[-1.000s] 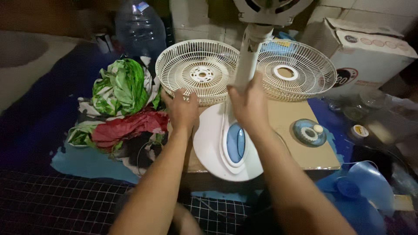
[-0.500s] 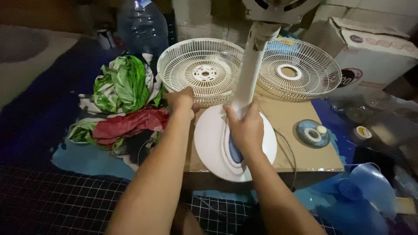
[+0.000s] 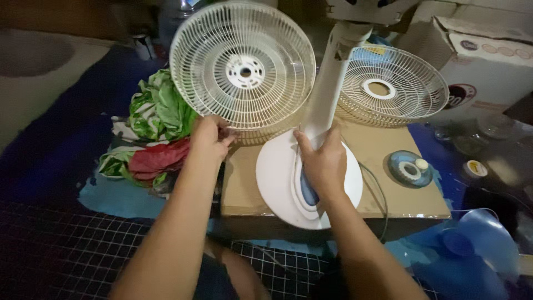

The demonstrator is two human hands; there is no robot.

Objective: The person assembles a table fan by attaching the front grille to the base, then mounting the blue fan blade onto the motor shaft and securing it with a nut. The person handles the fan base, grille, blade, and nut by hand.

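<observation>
The white wire fan guard (image 3: 242,66) stands raised on edge, its open face turned toward the camera, directly above the left hand (image 3: 210,138). That hand is clamped on the guard's bottom rim, fingers curled around the wires. Just past its knuckles, under the lifted guard, the rim of something pale shows, too hidden to make out.

To the right of the left hand, the right hand (image 3: 325,161) rests on the round white fan base (image 3: 277,172), with its fingers wrapped around the foot of the white fan pole (image 3: 332,78), which rises up and away from the fingers at a slight tilt. A blue panel on the base peeks out beneath the palm.

Beyond the right hand and a little to its right, a second wire guard (image 3: 394,89) lies flat on the brown cardboard sheet (image 3: 388,189) that also carries the base. Right of that hand, near the cardboard's edge, sits a round blue cap piece (image 3: 409,168). Nearer the person and further right lies a translucent blue fan blade (image 3: 480,239).

Left of the left hand, crumpled green and red cloths (image 3: 152,130) are heaped together. Far right, behind the flat guard, stands a white cardboard box (image 3: 472,61).
</observation>
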